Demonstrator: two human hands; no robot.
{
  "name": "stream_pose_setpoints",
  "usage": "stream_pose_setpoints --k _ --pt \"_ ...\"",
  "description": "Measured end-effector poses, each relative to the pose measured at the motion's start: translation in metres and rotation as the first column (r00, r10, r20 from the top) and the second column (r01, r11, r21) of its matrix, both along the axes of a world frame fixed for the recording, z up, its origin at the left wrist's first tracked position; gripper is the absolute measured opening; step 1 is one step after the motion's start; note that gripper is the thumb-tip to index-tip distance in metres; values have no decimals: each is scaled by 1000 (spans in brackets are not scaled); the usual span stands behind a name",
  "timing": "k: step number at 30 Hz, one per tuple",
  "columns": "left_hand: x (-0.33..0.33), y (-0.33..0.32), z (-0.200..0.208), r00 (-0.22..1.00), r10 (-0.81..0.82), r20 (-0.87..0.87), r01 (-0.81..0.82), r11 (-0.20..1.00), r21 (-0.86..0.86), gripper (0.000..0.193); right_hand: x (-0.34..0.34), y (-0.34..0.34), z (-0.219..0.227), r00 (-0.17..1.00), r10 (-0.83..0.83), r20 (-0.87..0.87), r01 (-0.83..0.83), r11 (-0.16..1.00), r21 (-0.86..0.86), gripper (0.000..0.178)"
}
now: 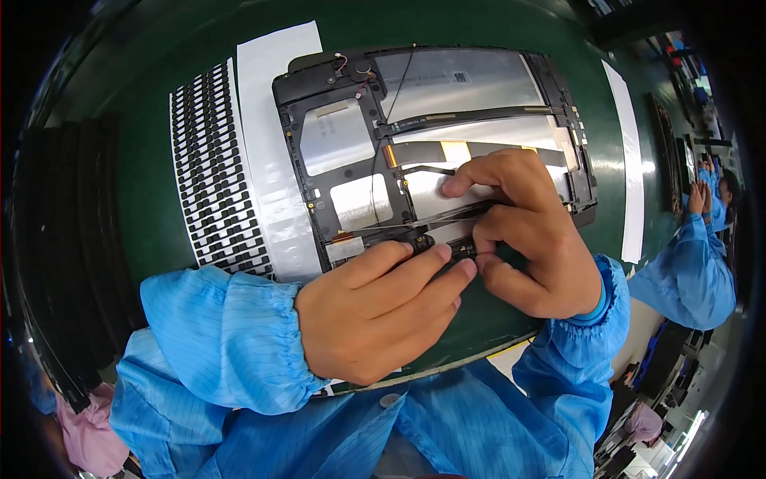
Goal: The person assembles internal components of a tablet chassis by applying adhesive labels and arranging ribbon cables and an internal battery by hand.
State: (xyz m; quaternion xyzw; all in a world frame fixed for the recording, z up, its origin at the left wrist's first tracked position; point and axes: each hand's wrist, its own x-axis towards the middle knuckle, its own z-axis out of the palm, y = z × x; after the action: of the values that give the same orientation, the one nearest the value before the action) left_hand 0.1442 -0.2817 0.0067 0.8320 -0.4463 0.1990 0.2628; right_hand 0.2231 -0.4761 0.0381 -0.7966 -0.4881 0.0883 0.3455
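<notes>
Where the green table mat (159,215) spreads wide, one open tablet (435,144) lying flat near the middle, back cover off, shiny silver plates and black frame showing. Just to its left, one long white sheet (271,152), and beside that, one sheet of small black stickers (215,168) in many neat rows, too many to count. On the far right of the mat, one thin white strip (630,168).

Two hands over the tablet's near edge, both in blue sleeves. Left hand (375,311) loosely curled, not gripping anything, two fingertips pressing down on a small black part (447,246) at the tablet's bottom edge. Right hand (527,231) closed around thin black tweezers (431,222), pinched between thumb and fingers, first finger stretched out flat onto a silver plate. Tweezers lying low across the tablet, pointing left. Hard to tell what the tweezer tips hold.

Far off at the right rim, one other person (702,255) in blue, well apart.
</notes>
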Motion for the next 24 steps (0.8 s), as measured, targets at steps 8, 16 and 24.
stream_pose_setpoints --k 8,16,24 --pt "1 -5 0 998 48 32 -51 992 112 19 0 -3 0 999 -17 -33 17 1000 22 7" --pt "-4 -7 0 995 91 47 -96 991 97 12 -10 -23 16 776 -485 -404 606 752 260 9" --pt "-3 -3 -6 996 44 72 -51 993 102 18 -41 -13 8 872 -476 116 480 877 -11 18"
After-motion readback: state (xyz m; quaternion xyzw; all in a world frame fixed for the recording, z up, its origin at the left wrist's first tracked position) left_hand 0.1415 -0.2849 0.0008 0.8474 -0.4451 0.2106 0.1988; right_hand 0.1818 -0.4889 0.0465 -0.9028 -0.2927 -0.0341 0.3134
